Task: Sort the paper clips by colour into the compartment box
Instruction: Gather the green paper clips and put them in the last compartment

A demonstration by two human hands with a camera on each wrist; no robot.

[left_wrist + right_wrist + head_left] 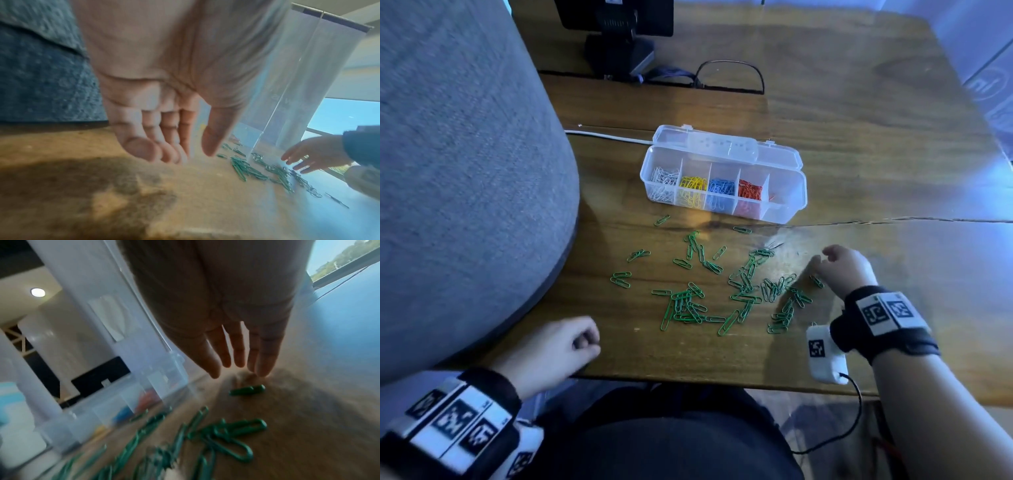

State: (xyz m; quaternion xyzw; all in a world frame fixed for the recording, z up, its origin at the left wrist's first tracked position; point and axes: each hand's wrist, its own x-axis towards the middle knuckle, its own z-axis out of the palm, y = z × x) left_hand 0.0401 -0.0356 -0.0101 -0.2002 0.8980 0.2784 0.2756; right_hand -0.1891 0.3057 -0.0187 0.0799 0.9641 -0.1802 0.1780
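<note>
A clear compartment box stands lid-open at mid table, with white, yellow, blue and red clips in separate compartments and the rightmost one bare. Green paper clips lie scattered in front of it, also seen as green paper clips and blurred green paper clips. My right hand hovers at the pile's right edge, fingers straight and pointing down just above one green clip; the right hand holds nothing. My left hand rests near the table's front edge, left of the pile; the left hand is loosely curled around nothing.
A grey upholstered seat crowds the table's left side. A black monitor stand, spectacles and a white cable lie behind the box. The table's front edge runs just below the hands.
</note>
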